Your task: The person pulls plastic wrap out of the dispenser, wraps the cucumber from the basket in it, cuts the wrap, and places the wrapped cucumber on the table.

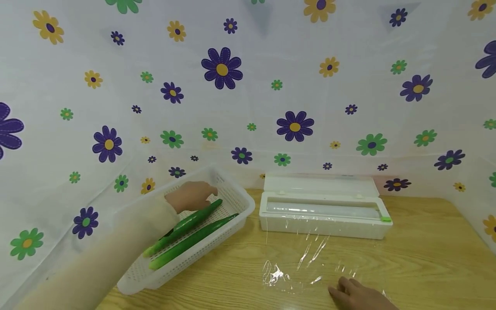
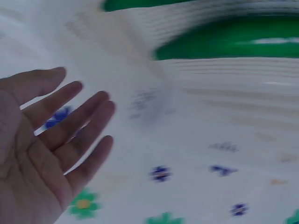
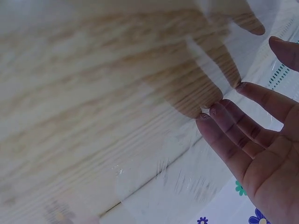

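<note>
1. My left hand (image 1: 190, 196) hangs with fingers straight and spread, holding nothing, over two long green cucumbers (image 1: 186, 224) in the white perforated plastic basket (image 1: 240, 200) at the bench's left.
2. My right hand (image 1: 354, 292) lies flat, fingers straight, pressing the clear cling film sheet (image 1: 306, 262) near the white plastic film dispenser box (image 1: 323, 211).
3. I'd judge it best to grip one cucumber mid-length and keep the film pinned flat.

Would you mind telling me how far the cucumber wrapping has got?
Done: a sheet of cling film lies on the table, held flat by the right hand. In hand: the left hand reaches over the cucumbers in the basket. Left: neither cucumber is wrapped.
</note>
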`<state>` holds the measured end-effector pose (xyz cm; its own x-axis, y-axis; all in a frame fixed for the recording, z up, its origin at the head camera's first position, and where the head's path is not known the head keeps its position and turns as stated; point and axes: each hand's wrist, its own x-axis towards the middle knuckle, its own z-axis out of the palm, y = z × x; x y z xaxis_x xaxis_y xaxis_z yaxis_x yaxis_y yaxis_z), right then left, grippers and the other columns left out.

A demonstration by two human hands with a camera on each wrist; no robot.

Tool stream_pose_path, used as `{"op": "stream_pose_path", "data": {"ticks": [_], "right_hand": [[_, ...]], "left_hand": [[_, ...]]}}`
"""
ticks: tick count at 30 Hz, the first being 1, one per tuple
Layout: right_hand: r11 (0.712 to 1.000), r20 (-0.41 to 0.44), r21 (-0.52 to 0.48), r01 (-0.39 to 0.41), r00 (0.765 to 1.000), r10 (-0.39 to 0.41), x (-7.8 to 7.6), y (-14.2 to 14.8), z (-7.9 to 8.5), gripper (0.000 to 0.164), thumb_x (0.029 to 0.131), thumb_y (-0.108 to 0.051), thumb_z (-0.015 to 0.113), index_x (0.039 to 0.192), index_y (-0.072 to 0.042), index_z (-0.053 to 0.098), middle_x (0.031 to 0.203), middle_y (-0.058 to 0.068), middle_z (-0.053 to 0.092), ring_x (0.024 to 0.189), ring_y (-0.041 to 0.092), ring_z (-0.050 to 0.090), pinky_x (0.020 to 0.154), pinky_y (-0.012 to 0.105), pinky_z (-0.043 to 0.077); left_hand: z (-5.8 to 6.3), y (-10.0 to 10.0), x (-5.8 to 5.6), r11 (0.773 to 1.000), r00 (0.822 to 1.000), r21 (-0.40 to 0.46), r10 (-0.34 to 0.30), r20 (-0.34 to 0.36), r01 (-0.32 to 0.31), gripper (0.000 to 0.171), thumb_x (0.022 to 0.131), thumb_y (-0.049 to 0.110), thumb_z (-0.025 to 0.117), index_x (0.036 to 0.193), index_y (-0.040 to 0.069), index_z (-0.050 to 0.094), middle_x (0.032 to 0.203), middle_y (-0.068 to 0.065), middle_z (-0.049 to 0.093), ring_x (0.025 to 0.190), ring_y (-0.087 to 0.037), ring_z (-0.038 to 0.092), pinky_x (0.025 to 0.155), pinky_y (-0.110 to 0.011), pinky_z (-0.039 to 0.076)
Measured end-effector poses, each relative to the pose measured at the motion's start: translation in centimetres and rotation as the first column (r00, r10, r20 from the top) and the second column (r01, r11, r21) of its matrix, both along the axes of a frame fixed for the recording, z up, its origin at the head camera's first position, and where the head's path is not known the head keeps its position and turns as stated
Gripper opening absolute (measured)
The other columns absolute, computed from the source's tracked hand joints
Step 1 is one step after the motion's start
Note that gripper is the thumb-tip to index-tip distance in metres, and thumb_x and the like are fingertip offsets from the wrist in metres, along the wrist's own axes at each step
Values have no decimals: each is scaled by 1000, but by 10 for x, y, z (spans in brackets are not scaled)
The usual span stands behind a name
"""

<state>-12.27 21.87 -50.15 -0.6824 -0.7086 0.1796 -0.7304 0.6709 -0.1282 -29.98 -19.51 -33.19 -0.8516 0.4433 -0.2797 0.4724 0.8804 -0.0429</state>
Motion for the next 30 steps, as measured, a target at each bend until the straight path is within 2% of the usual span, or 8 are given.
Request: {"op": "stream_pose_path", "data": {"ticks": [2, 5, 10, 13, 17, 24, 26, 30], "right_hand": [[1000, 27, 12, 5, 1000, -6, 0, 0, 1, 64, 84, -62, 53, 110, -6, 66, 87, -4, 45, 72, -1, 37, 47, 11, 32], [999, 28, 38, -11, 1000, 10, -2, 2, 4, 63, 84, -63, 52, 107, -6, 66, 87, -2, 48, 71, 0, 41, 49, 13, 37], [995, -8, 80, -54, 998, 55, -7, 0, 10, 57, 83, -63, 53, 97, -9, 66, 81, -3, 50, 67, 0, 42, 53, 17, 41], [995, 29, 87, -51, 998, 49, -10, -3, 13, 54, 82, -63, 54, 92, -11, 64, 77, -6, 47, 64, -3, 35, 51, 17, 39], [995, 82, 91, -36, 996, 29, -11, -6, 17, 52, 80, -62, 57, 90, -12, 65, 74, -8, 47, 62, -4, 33, 50, 16, 37], [997, -93, 15, -82, 992, 83, -11, -6, 12, 40, 78, -56, 63, 84, -16, 64, 71, -12, 40, 61, -7, 27, 48, 11, 29], [997, -86, 19, -75, 993, 77, -11, -6, 12, 40, 78, -55, 62, 85, -16, 64, 72, -12, 40, 61, -6, 27, 48, 11, 29], [997, -62, 31, -68, 996, 69, -10, -6, 14, 42, 80, -56, 61, 86, -15, 65, 72, -11, 41, 61, -6, 28, 48, 11, 30]], "left_hand": [[-15, -15, -14, 1000, 1000, 11, 23, 13, -23, 29, 90, 18, 62, 118, 12, 62, 119, -9, 65, 107, -26, 61, 96, -47, 48], [-37, -32, -29, 998, 998, 20, 57, 24, -57, 26, 88, 19, 64, 113, 10, 64, 112, -10, 66, 99, -25, 63, 90, -46, 51], [-66, -53, -42, 992, 992, 11, 123, 16, -123, 27, 85, 22, 68, 107, 8, 64, 108, -11, 67, 94, -25, 64, 84, -44, 52], [-75, -62, -40, 987, 986, -5, 163, 38, -163, 33, 82, 26, 71, 105, 5, 62, 106, -13, 67, 92, -27, 64, 80, -44, 53], [-79, -69, -29, 974, 970, -40, 226, 94, -223, 39, 78, 29, 74, 104, 3, 61, 102, -12, 67, 89, -26, 63, 77, -43, 53], [-87, -75, -16, 954, 940, -55, 301, 159, -296, 38, 71, 22, 80, 99, 7, 60, 93, -7, 65, 85, -22, 60, 79, -42, 51], [-88, -74, -16, 949, 933, -41, 316, 172, -314, 40, 70, 20, 80, 101, 6, 60, 94, -7, 65, 88, -24, 61, 82, -44, 50], [-90, -76, -15, 950, 931, -3, 305, 202, -311, 43, 72, 19, 79, 106, 4, 58, 98, -9, 65, 92, -26, 61, 85, -46, 49]]}}
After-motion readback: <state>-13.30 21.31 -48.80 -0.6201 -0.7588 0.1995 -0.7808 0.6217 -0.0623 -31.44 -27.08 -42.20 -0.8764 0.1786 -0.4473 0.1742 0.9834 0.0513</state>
